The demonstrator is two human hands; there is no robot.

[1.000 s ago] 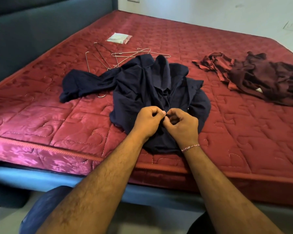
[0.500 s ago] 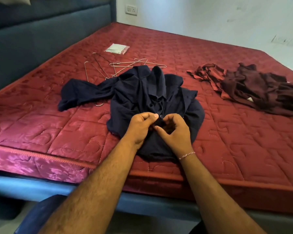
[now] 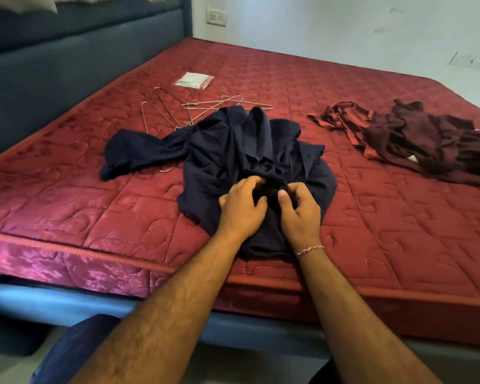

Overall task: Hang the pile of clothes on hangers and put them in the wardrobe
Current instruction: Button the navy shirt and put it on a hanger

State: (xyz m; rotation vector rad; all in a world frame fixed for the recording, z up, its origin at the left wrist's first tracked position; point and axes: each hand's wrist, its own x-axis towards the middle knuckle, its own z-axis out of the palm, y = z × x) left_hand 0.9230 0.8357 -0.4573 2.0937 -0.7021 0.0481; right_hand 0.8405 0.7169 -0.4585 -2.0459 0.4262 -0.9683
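Since a second ago our hands have spread slightly apart on the navy shirt (image 3: 233, 151), which lies crumpled near the front edge of the red quilted mattress (image 3: 67, 212). Wire hangers (image 3: 194, 106) lie at its 11 o'clock, partly under it; maroon clothes (image 3: 416, 139) sit well apart at 2 o'clock. Open mattress stretches beyond to the white wall. Our left hand (image 3: 241, 206) and right hand (image 3: 299, 209) curl into the fabric, pinching a fold.
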